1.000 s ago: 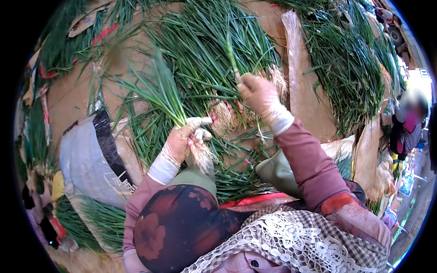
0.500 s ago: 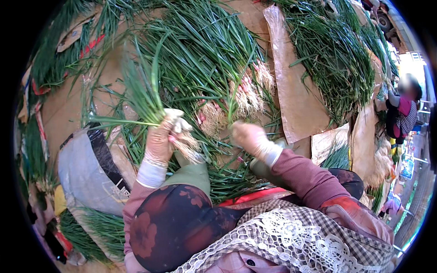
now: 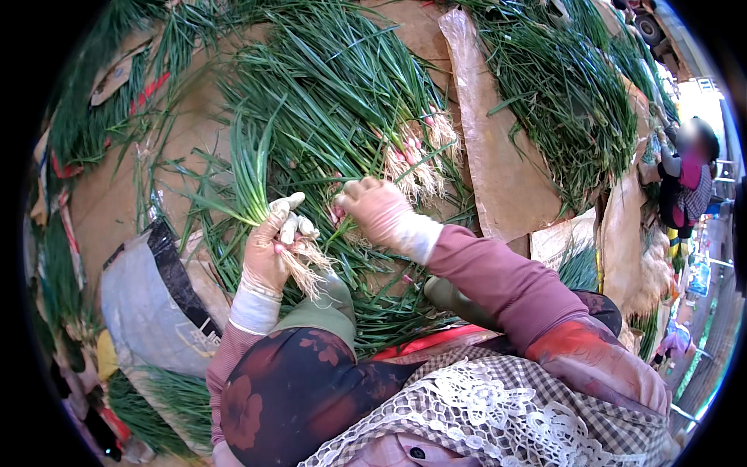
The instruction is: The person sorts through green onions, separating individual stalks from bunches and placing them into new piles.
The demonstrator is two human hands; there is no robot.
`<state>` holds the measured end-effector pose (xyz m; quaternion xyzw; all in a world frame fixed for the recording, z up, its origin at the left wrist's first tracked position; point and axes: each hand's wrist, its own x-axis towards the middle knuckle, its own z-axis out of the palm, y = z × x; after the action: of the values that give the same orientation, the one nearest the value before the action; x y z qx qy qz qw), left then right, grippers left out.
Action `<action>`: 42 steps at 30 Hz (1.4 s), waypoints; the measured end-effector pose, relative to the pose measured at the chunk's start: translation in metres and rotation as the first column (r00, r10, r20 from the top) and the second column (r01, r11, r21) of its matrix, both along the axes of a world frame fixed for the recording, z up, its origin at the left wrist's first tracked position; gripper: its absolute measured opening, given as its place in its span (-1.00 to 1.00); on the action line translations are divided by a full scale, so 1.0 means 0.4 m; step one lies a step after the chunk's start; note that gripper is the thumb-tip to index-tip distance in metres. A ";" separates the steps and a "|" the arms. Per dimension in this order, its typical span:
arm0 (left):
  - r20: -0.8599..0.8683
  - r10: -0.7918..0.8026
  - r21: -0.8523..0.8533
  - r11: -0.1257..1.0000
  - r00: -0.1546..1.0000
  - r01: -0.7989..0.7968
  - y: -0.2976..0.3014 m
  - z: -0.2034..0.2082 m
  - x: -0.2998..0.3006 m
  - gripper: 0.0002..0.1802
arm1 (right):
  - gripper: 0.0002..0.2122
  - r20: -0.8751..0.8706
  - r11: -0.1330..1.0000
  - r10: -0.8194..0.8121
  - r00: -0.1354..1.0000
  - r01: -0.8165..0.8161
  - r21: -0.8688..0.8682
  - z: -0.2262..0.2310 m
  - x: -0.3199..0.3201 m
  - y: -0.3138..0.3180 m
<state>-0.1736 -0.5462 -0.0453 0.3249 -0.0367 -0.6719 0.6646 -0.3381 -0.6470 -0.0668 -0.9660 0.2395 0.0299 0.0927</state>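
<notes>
My gloved left hand (image 3: 268, 253) is closed round a small bunch of spring onions (image 3: 250, 175). Their leaves point up and away, and their pale roots (image 3: 305, 268) hang out below the fingers. To its right my gloved right hand (image 3: 377, 208) has its fingers curled at the near edge of a large heap of spring onions (image 3: 334, 86). Leaves and a reddish bulb show beside the fingertips, but what the fingers grip is hidden. Pinkish bulbs with stringy roots (image 3: 412, 163) line the heap's near right side.
A brown sheet (image 3: 506, 156) separates this heap from another pile of greens (image 3: 560, 109) on the right. At left lies a grey-white sack (image 3: 156, 292). Green boots (image 3: 327, 307) stand below my hands, among loose leaves. Another person (image 3: 689, 179) is at far right.
My right hand has moved left, closer to my left hand, and the upright stalk at its fingers no longer shows. The bunch in my left hand has shifted slightly, its leaves now closer together.
</notes>
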 end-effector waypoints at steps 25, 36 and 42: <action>0.084 -0.131 0.120 0.985 0.988 0.120 0.023 -0.015 -0.007 -0.68 | -0.81 0.025 0.148 -0.808 0.589 0.161 0.976 0.018 -0.114 -0.315; 0.335 -0.250 0.224 0.958 0.908 0.181 -0.002 -0.039 -0.036 -0.69 | -0.69 0.063 0.647 -0.217 0.974 0.096 0.756 0.079 0.008 0.008; 0.259 -0.035 0.059 0.998 0.965 0.021 -0.001 0.007 -0.021 -0.69 | -0.85 -0.036 0.309 -0.884 0.467 0.639 0.705 -0.098 -0.124 -0.282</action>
<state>-0.1821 -0.5467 -0.0423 0.4280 -0.1093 -0.6336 0.6352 -0.3875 -0.7598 -0.1059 -0.6199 0.6283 -0.1171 0.4553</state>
